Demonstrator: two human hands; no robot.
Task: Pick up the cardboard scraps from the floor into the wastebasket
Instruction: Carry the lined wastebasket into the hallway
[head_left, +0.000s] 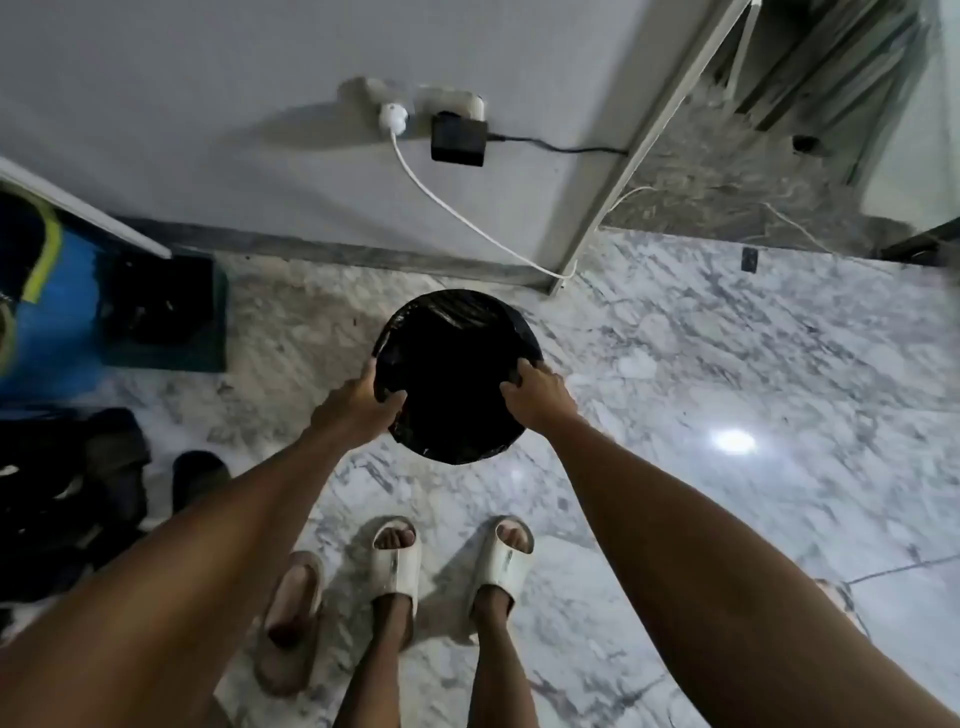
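Both hands grip the wastebasket (457, 376) by its near rim: the left hand (358, 410) curls over the left edge, the right hand (540, 397) over the right edge, fingers hooked on the black liner. The basket stands, or hangs just above, the marble floor (727, 364); which, I cannot tell. No cardboard scraps are visible anywhere in view, so I judge this a positioning step: the basket is being carried or set down. The next move calls for locating the scraps and freeing one hand.

Beyond the grip, a white cable (457, 208) and a black adapter (458, 140) hang from wall sockets. Left of it sits a dark crate (166, 312); nearer, a spare slipper (291, 629) lies beside the person's feet, a tripping risk.
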